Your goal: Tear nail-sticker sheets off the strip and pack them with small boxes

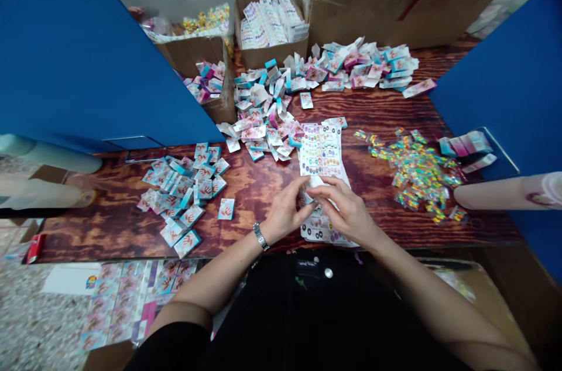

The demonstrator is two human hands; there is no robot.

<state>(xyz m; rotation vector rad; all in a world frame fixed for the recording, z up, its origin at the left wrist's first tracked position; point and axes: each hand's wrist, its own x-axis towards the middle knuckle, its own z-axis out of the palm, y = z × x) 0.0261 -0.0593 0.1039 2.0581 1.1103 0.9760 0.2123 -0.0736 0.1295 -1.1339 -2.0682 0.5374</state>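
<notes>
Both of my hands meet over a stack of printed sticker sheets (322, 148) at the table's front. My left hand (286, 208) wears a metal watch (260, 237) on the wrist, and its fingers pinch the left side of a small white piece of paper (315, 182). From the right, my right hand (345, 206) has thumb and fingers closed on the same paper. Whether it is a folded sheet or a small carton, I cannot tell; the fingers cover much of it. Small printed colours show on the sheets below.
Left lies a pile of closed small boxes (193, 184), with one box (226, 209) apart. Open small cartons (267, 107) heap behind. Shiny little packets (417, 169) spread at right. Cardboard boxes (404, 17) stand at the back; blue panels (504, 78) flank the wooden table (109, 224).
</notes>
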